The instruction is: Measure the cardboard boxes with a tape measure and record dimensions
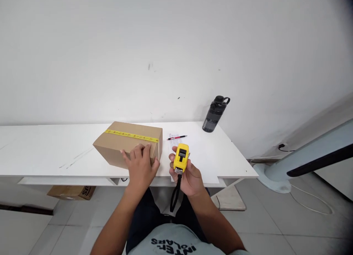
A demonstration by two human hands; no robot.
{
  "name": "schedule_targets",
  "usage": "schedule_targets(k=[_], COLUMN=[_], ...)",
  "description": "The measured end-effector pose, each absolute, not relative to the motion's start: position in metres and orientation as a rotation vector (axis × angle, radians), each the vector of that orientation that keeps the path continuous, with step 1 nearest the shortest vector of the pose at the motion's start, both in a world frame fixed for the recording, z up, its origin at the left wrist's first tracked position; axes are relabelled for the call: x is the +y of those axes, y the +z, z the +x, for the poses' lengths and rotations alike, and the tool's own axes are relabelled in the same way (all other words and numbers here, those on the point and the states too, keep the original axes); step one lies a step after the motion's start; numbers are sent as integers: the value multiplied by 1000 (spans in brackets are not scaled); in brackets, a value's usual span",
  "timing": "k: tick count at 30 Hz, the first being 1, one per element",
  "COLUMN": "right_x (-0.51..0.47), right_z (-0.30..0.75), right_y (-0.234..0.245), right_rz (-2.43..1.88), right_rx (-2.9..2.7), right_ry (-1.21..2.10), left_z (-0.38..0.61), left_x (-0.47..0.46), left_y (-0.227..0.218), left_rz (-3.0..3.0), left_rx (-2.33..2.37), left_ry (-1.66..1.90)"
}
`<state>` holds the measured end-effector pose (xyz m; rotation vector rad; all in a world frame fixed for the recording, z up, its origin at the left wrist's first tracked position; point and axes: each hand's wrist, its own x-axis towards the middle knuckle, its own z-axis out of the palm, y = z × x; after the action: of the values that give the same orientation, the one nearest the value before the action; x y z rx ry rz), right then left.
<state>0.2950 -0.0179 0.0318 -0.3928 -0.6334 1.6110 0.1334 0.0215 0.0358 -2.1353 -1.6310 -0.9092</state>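
A brown cardboard box (121, 146) sits on the white table (49, 152). A yellow measuring tape blade (131, 135) lies stretched across its top along the far edge. My left hand (141, 165) rests on the box's near right corner, fingers spread flat over the top. My right hand (187, 176) is closed around a yellow tape measure case (181, 158), held upright just right of the box above the table's front edge. A black wrist strap (175, 194) hangs down from the case.
A red and black pen (176, 137) lies on a sheet of paper (193, 155) right of the box. A dark water bottle (215, 114) stands at the back right by the wall. A cardboard box (71, 192) lies on the floor under the table. A fan base (271, 176) stands at right.
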Motion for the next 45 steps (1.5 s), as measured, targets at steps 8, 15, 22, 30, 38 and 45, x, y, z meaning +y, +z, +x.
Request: schedule_targets(k=[8,15,22,30,38,45], right_x=[9,8,-20,-31,-16,16], right_z=[283,271,253,249,276,303], right_y=[37,30,36,40,21,2], right_rz=[-512,-520,-714,-696,-875,-897], right_rx=[-705,-749,-796,-880,-1240,-1357], right_ry=[1536,1684,1483,1474,971,791], left_z=[57,-8,19,72,-20,-81], left_x=[-10,-7,-16,-44,8,28], left_y=[45,53,40,36,29,44], left_rz=[-2551,-2626,-2221,-2111,-1945,-1976], left_rx=[-1443,-1671,-1485,-976,-928,-1442], left_ry=[-1000,-1122,-1383,-1246,-1015,-1170])
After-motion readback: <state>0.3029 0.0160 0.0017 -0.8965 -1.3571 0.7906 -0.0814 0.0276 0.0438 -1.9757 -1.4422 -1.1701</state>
